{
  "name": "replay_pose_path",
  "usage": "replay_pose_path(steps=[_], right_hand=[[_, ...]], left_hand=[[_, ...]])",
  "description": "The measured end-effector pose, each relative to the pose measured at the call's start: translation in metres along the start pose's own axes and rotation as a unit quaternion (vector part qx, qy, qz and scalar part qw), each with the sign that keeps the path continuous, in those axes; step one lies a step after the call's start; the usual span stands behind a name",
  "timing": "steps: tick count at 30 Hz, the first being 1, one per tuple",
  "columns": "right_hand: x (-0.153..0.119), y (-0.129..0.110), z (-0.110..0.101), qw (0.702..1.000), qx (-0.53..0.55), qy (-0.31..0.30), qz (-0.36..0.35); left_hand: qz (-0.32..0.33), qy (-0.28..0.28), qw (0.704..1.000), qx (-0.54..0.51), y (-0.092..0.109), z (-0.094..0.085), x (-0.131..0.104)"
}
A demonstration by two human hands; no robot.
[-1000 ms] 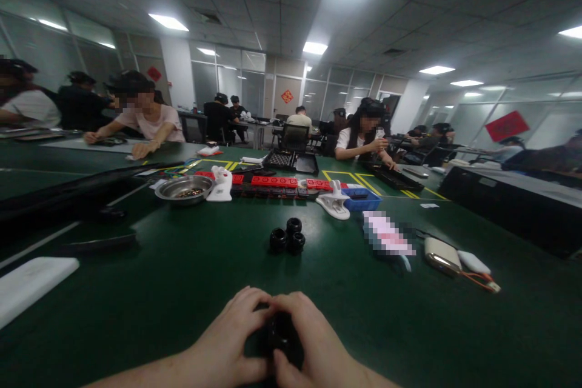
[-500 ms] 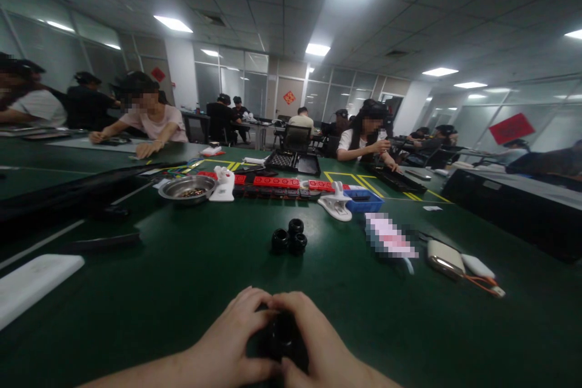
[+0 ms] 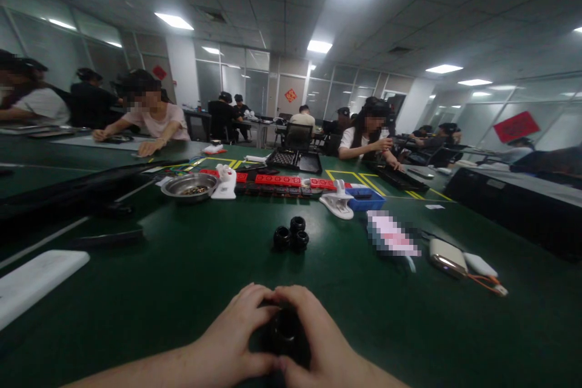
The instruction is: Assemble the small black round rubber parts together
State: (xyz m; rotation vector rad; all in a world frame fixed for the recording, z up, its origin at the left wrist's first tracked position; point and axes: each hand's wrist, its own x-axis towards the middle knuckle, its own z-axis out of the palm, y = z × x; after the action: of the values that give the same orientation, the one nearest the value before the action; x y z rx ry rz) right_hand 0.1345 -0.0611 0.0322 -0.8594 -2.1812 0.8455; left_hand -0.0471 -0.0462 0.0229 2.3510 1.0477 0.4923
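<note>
At the near edge of the table, my left hand (image 3: pixel 231 333) and my right hand (image 3: pixel 321 336) curve around a glossy black round piece (image 3: pixel 285 328) with an opening on top, like a small pot. Fingertips meet at the far side and the thumbs meet at the near side. Dark shapes lie in the shadow between the palms, so I cannot tell whether more pieces are there. Farther ahead, a cluster of three similar black round pots (image 3: pixel 291 235) stands together on the green tabletop (image 3: pixel 204 267).
Across the middle sit a metal bowl (image 3: pixel 190 188) of small parts, red strips (image 3: pixel 278 180), white clamp-like stands (image 3: pixel 337 200) and a blue bin (image 3: pixel 366 199). A power bank (image 3: pixel 448 256) with an orange cable lies right, a white slab (image 3: pixel 40 282) left. Co-workers sit opposite.
The view has shifted slightly. My hands stay closed around the black round piece, whose opening shows a little more clearly between them.
</note>
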Motion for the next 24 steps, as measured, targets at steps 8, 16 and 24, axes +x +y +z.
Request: replay_pose_path(steps=[8, 16, 24], right_hand=[[0.0010, 0.0001, 0.0018, 0.996, -0.024, 0.035, 0.081], [0.0009, -0.0022, 0.0016, 0.997, -0.037, 0.040, 0.062], [-0.0002, -0.0023, -0.0007, 0.999, -0.016, 0.012, 0.031]], left_hand=[[0.000, 0.002, 1.000, -0.001, -0.0022, 0.0012, 0.0017], [0.005, -0.003, 1.000, -0.008, -0.0028, 0.0010, 0.0008], [0.004, -0.002, 1.000, -0.008, -0.0040, 0.0019, 0.0010]])
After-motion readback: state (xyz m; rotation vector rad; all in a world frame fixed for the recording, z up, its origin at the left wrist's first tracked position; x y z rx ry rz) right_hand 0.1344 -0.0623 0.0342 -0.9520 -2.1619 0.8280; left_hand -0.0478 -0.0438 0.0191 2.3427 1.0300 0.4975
